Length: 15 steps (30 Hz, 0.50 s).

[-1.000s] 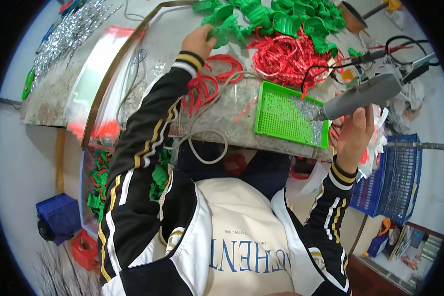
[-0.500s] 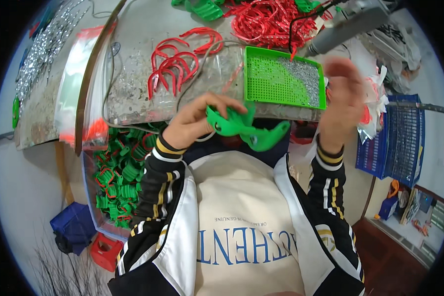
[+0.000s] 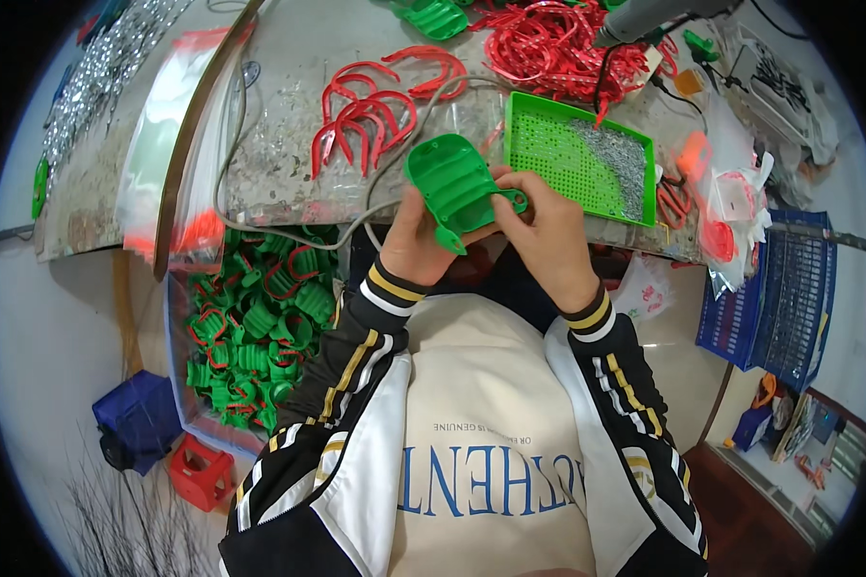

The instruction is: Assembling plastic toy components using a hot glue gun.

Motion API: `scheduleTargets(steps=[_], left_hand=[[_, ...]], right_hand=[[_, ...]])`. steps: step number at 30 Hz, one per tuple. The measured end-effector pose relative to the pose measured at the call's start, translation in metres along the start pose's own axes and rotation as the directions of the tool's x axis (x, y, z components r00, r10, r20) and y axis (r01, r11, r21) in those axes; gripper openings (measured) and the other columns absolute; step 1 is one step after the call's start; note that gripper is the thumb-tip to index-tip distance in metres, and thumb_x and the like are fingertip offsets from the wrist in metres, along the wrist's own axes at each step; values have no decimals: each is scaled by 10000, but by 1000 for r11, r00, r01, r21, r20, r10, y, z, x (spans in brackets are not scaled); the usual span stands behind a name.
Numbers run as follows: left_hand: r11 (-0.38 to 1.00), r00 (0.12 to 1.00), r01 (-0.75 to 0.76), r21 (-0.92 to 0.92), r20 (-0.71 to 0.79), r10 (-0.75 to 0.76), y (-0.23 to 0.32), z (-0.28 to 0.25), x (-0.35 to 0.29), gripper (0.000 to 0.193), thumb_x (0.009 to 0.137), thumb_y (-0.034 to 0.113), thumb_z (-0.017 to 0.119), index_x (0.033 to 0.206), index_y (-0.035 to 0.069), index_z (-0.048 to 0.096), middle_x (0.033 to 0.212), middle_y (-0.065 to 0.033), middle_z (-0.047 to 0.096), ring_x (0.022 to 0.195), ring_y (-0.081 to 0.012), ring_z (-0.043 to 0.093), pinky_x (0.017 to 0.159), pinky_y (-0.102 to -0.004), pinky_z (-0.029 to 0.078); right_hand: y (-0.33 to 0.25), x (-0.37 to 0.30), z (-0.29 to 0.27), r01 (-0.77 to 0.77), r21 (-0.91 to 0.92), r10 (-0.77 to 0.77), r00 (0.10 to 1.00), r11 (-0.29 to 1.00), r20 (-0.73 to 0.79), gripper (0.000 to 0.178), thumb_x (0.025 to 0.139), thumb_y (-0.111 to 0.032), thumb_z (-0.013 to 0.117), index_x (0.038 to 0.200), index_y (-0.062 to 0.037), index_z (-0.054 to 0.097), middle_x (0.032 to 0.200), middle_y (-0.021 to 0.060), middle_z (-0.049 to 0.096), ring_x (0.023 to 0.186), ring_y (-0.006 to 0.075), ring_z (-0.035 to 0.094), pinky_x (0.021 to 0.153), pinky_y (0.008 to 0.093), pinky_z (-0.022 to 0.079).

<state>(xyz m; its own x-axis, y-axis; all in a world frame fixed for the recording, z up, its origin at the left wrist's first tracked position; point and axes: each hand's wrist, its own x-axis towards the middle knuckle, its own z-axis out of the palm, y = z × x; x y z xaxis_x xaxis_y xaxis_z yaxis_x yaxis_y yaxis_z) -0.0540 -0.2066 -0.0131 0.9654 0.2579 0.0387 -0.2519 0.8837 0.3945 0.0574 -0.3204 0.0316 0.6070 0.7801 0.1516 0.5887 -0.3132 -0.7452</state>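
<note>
A curved, ribbed green plastic shell (image 3: 452, 175) with small lugs is held in front of the table edge, its hollow side facing up. My left hand (image 3: 412, 245) is closed round its left and lower side. At the right lug, my right hand (image 3: 551, 231) pinches with thumb and fingers; whether a small part is between them I cannot make out. Just behind the right hand sits a green perforated tray (image 3: 539, 198) with small silvery metal pieces (image 3: 618, 159) heaped at its right. Several red curved plastic straps (image 3: 364, 125) lie beyond the shell.
A bin (image 3: 176, 332) of green shells, some with red straps, stands below left. A big red strap pile (image 3: 534, 53) lies at the back, near a grey machine arm (image 3: 635, 19). Red-handled scissors (image 3: 674, 202) are right of the tray; a cable (image 3: 223, 183) crosses the table.
My right hand has come from beside the tray to the shell's right lug and closed on it. The shell has turned from tilted to hollow side up, and my left hand has shifted its hold.
</note>
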Motion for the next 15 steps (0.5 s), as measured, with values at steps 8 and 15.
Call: scheduleTargets(steps=[8,15], left_hand=[[984,954,-136,-117,-283,98,28,-30,-14,699,880,632,407,1297,75,465,1275,-192,515,1175,-338,505,977,-481,409],[989,964,-55,-140,-267,16,25,-31,-22,697,877,618,428,1306,69,452,1276,-207,513,1138,-345,533,956,-457,435]], right_hand=[[-18,76,4,10,136,-33,985,991,168,235,865,-192,617,1007,-5,618,733,89,635,662,143,609,622,277,480],[53,195,62,101,-634,-162,986,766,-39,239,785,-256,629,908,-59,683,862,159,665,812,332,646,682,443,504]])
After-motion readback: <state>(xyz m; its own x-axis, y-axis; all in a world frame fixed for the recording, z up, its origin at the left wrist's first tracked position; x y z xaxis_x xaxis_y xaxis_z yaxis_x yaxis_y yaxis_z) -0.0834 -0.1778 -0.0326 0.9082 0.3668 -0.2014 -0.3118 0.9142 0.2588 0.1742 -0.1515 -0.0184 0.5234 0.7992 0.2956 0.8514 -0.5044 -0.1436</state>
